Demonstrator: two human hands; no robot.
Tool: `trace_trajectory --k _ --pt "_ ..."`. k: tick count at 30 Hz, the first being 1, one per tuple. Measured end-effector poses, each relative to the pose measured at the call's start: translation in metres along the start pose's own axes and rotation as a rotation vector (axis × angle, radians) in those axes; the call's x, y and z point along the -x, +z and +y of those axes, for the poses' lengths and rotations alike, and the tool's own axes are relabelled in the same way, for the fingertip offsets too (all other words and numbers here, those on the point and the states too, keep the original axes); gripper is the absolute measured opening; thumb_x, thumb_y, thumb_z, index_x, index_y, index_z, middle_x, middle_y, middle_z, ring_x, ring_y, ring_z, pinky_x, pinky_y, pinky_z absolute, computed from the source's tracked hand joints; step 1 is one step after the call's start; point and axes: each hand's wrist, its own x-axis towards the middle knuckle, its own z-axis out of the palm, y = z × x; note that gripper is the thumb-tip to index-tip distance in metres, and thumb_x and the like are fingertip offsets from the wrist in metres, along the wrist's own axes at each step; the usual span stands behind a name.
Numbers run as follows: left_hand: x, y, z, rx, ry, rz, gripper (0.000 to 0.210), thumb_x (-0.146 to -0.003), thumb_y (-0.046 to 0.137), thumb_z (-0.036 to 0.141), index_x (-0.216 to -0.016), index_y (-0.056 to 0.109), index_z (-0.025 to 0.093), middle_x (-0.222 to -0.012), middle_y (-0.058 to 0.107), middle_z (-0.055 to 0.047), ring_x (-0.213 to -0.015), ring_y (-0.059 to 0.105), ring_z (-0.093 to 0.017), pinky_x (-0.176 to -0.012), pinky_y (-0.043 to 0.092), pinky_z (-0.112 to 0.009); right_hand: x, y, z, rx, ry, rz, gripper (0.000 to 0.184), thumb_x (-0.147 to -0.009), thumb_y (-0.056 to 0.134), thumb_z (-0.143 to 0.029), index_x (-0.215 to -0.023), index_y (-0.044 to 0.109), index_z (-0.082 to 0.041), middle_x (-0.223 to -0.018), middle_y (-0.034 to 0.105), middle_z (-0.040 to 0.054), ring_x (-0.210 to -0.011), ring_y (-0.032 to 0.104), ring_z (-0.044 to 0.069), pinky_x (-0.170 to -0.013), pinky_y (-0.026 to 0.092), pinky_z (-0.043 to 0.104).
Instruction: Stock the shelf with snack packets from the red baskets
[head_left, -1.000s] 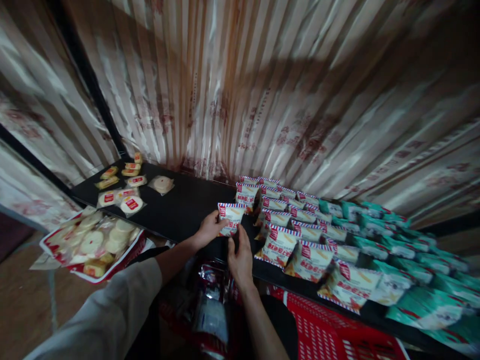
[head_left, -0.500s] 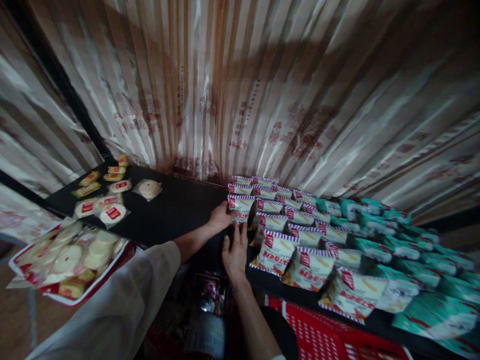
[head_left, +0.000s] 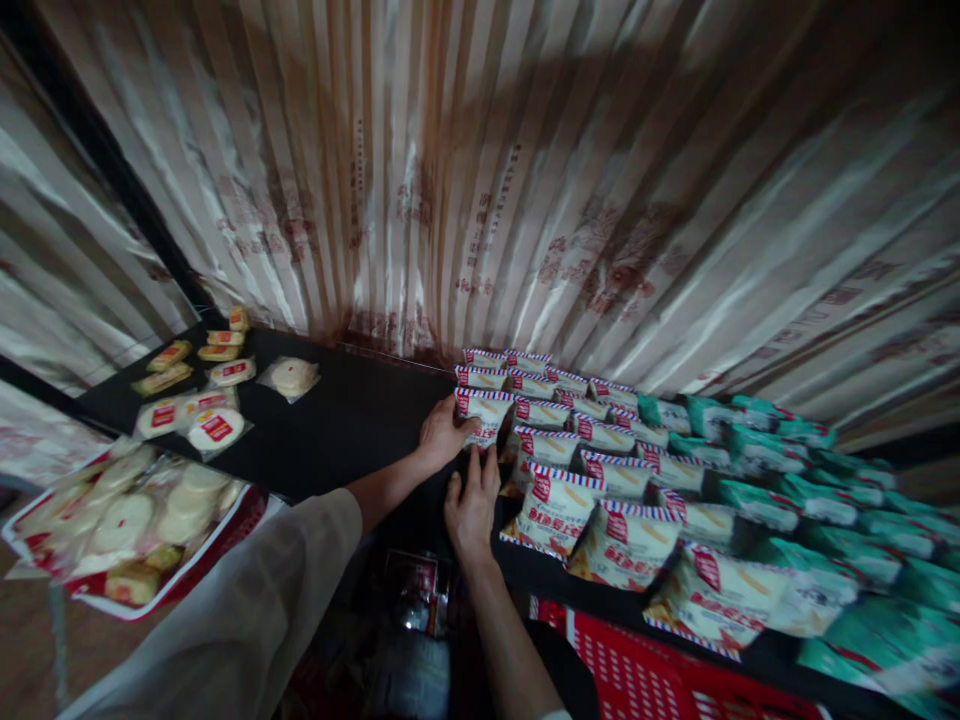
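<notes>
On the flat black shelf [head_left: 337,420], at the front of the leftmost column, a small white snack packet [head_left: 487,407] w/ red-and-blue striped top edge & red print stands roughly upright at the person's fingers. L hand [head_left: 441,438] grasps it by its left side: thumb over the lower front, other fingers mostly hidden at the edge. R hand [head_left: 472,508] isn't clenched; fingers extended, slightly parted, tips right by the pkt's bottom edge, touching or not, can't tell.

Vs 1 s ago: pkt was held out nearer the person, apart from the column; now it's in line, directly in front of a matching one. Vs 0.5 s ago: pkt & both hands nearly same spot; view has swung a bit, so stuff on the left sits farther left.

Just R of it, rows of matching striped-edge white packets [head_left: 553,508]; beyond those, shiny green packets [head_left: 761,505]. Far L on shelf: clear-wrapped pale round cakes [head_left: 216,430] & small wrapped yellow cakes [head_left: 163,378]. Below, L: red tray w/ white rim [head_left: 90,588], full of wrapped cakes. Below, R: perforated red plastic basket [head_left: 630,660].
</notes>
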Motion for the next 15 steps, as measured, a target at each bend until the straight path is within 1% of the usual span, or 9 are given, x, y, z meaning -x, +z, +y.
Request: trace_trajectory --k 2,4,7,10,13,15 --pt "-0.003 0.002 -0.002 0.015 0.032 -0.021 0.032 -0.074 0.061 0.030 -0.103 0.057 0.020 -0.099 0.063 -0.003 -0.090 0.057 -0.017 -0.083 0.044 -0.029 0.000 0.001 0.001 0.003 0.002 0.007 0.051 -0.086 0.035 -0.026 -0.135 0.035 -0.008 -0.146 0.020 0.0196 -0.134 0.018 0.031 -0.103 0.028 0.052" --pt "-0.005 0.003 -0.004 0.019 0.047 -0.032 0.029 -0.074 0.061 0.028 -0.102 0.058 0.019 -0.096 0.064 -0.002 -0.087 0.057 -0.016 -0.080 0.044 -0.028 0.000 0.002 0.002 -0.001 0.007 0.020 0.052 -0.086 0.036 -0.026 -0.136 0.034 -0.010 -0.146 0.019 0.0187 -0.134 0.017 0.032 -0.102 0.028 0.054" --pt "-0.007 0.005 -0.007 0.026 0.045 -0.036 0.028 -0.074 0.061 0.029 -0.101 0.059 0.019 -0.092 0.064 -0.002 -0.083 0.057 -0.015 -0.077 0.045 -0.027 0.001 0.004 0.003 -0.004 0.000 0.025 0.053 -0.086 0.036 -0.026 -0.137 0.032 -0.013 -0.147 0.018 0.0172 -0.134 0.017 0.033 -0.101 0.028 0.057" --pt "-0.007 0.007 -0.010 -0.013 0.049 -0.021 0.029 -0.074 0.061 0.031 -0.100 0.060 0.018 -0.088 0.063 -0.002 -0.080 0.056 -0.015 -0.075 0.045 -0.027 0.001 0.005 0.006 0.010 -0.017 0.021 0.054 -0.086 0.036 -0.026 -0.138 0.030 -0.012 -0.147 0.017 0.0182 -0.134 0.016 0.033 -0.101 0.028 0.057" --pt "-0.006 0.007 -0.012 -0.055 0.030 -0.032 0.029 -0.074 0.061 0.032 -0.099 0.060 0.018 -0.085 0.061 -0.002 -0.079 0.056 -0.015 -0.075 0.045 -0.027 0.001 0.006 0.007 0.008 -0.033 0.023 0.055 -0.086 0.036 -0.025 -0.139 0.028 -0.013 -0.148 0.015 0.0178 -0.134 0.016 0.033 -0.101 0.028 0.057" --pt "-0.005 0.007 -0.013 -0.043 0.027 -0.042 0.031 -0.073 0.063 0.031 -0.101 0.060 0.019 -0.086 0.061 -0.002 -0.079 0.056 -0.015 -0.076 0.045 -0.027 0.001 0.006 0.007 0.004 -0.031 0.024 0.055 -0.086 0.036 -0.025 -0.139 0.027 -0.015 -0.148 0.014 0.0168 -0.134 0.016 0.033 -0.100 0.028 0.058"
